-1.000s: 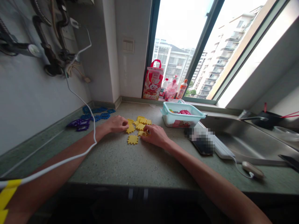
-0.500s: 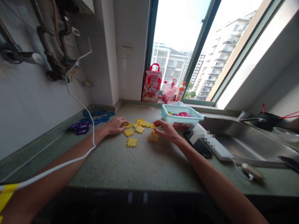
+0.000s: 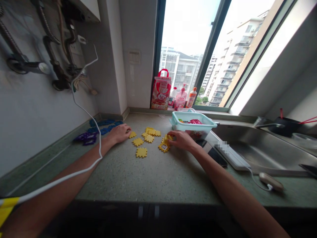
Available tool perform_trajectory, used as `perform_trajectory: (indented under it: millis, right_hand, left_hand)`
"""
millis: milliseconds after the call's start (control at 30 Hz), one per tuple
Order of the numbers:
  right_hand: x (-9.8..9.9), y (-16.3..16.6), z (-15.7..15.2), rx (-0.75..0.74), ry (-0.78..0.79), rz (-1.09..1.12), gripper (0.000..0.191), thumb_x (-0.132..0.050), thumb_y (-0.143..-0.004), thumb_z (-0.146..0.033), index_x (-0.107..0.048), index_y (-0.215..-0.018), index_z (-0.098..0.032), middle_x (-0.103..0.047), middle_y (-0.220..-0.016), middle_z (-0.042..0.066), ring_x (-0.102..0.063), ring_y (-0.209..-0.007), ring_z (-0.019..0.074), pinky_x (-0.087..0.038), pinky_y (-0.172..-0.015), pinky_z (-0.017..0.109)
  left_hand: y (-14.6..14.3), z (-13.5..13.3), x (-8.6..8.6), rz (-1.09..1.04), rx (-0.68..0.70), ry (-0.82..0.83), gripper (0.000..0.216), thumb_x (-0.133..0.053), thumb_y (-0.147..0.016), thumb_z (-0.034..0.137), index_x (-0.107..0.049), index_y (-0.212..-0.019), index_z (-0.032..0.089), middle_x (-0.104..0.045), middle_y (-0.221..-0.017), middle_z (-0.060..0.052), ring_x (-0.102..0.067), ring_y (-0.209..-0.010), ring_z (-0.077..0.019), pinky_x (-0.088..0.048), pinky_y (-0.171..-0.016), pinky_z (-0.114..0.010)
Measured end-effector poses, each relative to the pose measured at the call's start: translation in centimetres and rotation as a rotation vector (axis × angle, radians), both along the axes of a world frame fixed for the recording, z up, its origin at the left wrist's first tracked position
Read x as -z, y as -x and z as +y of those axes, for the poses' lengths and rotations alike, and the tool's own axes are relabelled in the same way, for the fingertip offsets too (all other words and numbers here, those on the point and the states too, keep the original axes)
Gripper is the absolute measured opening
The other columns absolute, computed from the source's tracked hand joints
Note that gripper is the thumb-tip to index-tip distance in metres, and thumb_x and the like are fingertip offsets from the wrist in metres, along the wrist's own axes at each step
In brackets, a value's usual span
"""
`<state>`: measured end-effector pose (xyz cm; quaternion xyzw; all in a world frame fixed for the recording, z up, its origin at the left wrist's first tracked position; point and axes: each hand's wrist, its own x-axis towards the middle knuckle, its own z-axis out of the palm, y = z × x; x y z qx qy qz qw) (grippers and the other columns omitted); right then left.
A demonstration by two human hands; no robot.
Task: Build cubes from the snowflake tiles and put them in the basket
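My right hand is closed on a yellow notched-edge plastic tile. Just below it, a yellow tile with a grid-like window lies on the counter, partly overlapped. To the left, my left hand rests low over the counter with its fingers loosely bent and slightly apart. Beside its fingertips is another yellow tile. Between the hands several yellow tiles lie in an overlapping cluster. Two single ones, an upper tile and a lower tile, lie nearer to me.
Blue pieces and purple pieces lie by the left wall. A pale teal bin with coloured pieces stands behind my right hand. Right of it are a phone, a white power strip and the sink. A white cable crosses my left forearm.
My left hand has drawn back to the left, away from the yellow tile at its fingers. My right hand has shifted slightly right and down, over the windowed tile.
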<state>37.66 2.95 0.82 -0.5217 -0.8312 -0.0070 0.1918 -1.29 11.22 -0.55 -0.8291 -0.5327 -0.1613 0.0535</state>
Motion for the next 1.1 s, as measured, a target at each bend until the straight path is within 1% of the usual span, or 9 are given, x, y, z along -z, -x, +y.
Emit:
perform_trajectory:
  millis: [67,167,300,367,500,567,733,833,1100]
  right_hand:
    - [-0.2,-0.1,0.0,0.026,0.005,-0.02,0.032,-0.07,-0.091,-0.039,-0.074,-0.118,-0.024,-0.078,-0.105,0.007,-0.074,-0.093,0.0236,-0.053,-0.083,0.029]
    - [-0.4,0.3,-0.1,0.058,-0.001,-0.036,0.034,-0.07,-0.091,-0.04,-0.073,-0.121,-0.023,-0.079,-0.104,0.007,-0.074,-0.092,0.0236,-0.053,-0.081,0.029]
    - [-0.3,1.0,-0.1,0.06,-0.02,-0.055,0.035,-0.07,-0.091,-0.04,-0.072,-0.122,-0.024,-0.078,-0.106,0.008,-0.074,-0.093,0.0237,-0.052,-0.08,0.028]
    - [-0.2,1.0,-0.1,0.064,-0.031,-0.05,0.036,-0.07,-0.091,-0.041,-0.072,-0.123,-0.024,-0.078,-0.108,0.008,-0.074,-0.094,0.0239,-0.052,-0.081,0.029]
    - [-0.1,0.9,-0.2,0.047,-0.042,-0.046,0.037,-0.071,-0.09,-0.042,-0.072,-0.122,-0.025,-0.077,-0.107,0.008,-0.074,-0.092,0.0238,-0.051,-0.08,0.028]
    - [-0.1,0.9,-0.2,0.025,-0.043,-0.056,0.036,-0.072,-0.089,-0.042,-0.073,-0.121,-0.025,-0.077,-0.106,0.008,-0.073,-0.091,0.0237,-0.05,-0.08,0.028]
    - [0.2,0.9,-0.2,-0.026,0.019,-0.093,0.034,-0.073,-0.088,-0.043,-0.075,-0.117,-0.026,-0.077,-0.103,0.006,-0.072,-0.088,0.0229,-0.047,-0.074,0.026]
    - [0.6,0.8,0.0,-0.062,0.046,-0.08,0.036,-0.075,-0.086,-0.044,-0.075,-0.116,-0.025,-0.078,-0.102,0.006,-0.071,-0.087,0.0225,-0.046,-0.072,0.026]
    - [1.1,0.5,0.7,-0.124,0.039,-0.016,0.032,-0.076,-0.085,-0.039,-0.076,-0.113,-0.025,-0.077,-0.094,0.005,-0.069,-0.08,0.0203,-0.046,-0.071,0.026]
  left_hand:
    - [-0.7,-0.8,-0.7,-0.042,0.08,-0.094,0.034,-0.051,-0.098,0.04,-0.077,-0.107,0.02,-0.073,-0.114,-0.01,-0.067,-0.106,-0.0258,-0.052,-0.095,-0.035]
    - [-3.8,-3.7,-1.8,-0.095,0.353,-0.176,0.035,-0.048,-0.103,0.039,-0.076,-0.11,0.02,-0.074,-0.112,-0.009,-0.065,-0.11,-0.0244,-0.05,-0.102,-0.038]
    - [-9.8,-9.1,-2.0,-0.028,0.652,-0.127,0.045,-0.052,-0.103,0.053,-0.065,-0.136,0.025,-0.068,-0.137,-0.009,-0.06,-0.127,-0.0264,-0.043,-0.109,-0.043]
    - [-11.9,-11.0,-1.7,0.031,0.72,-0.09,0.052,-0.056,-0.099,0.062,-0.067,-0.131,0.023,-0.071,-0.13,-0.01,-0.063,-0.121,-0.0281,-0.043,-0.108,-0.043]
    - [-12.5,-12.1,-1.0,0.041,0.693,-0.014,0.049,-0.07,-0.085,0.068,-0.069,-0.095,0.02,-0.075,-0.096,-0.007,-0.068,-0.092,-0.0245,-0.049,-0.09,-0.037]
    - [-12.0,-11.8,-0.7,-0.01,0.656,0.008,0.043,-0.075,-0.083,0.062,-0.066,-0.09,0.02,-0.073,-0.088,-0.005,-0.068,-0.086,-0.0221,-0.05,-0.082,-0.033]
    - [-11.4,-11.0,0.0,-0.109,0.732,-0.009,0.024,-0.066,-0.09,0.032,-0.07,-0.11,0.021,-0.078,-0.097,-0.004,-0.073,-0.087,-0.0192,-0.053,-0.084,-0.029]
    - [-11.5,-10.6,0.1,-0.231,0.619,0.021,0.024,-0.052,-0.098,0.022,-0.072,-0.112,0.022,-0.078,-0.094,-0.003,-0.073,-0.081,-0.0157,-0.054,-0.08,-0.027]
    - [-11.8,-9.4,0.0,-0.087,0.524,-0.058,0.034,-0.064,-0.099,0.044,-0.07,-0.123,0.022,-0.073,-0.114,-0.009,-0.066,-0.112,-0.0259,-0.051,-0.099,-0.041]
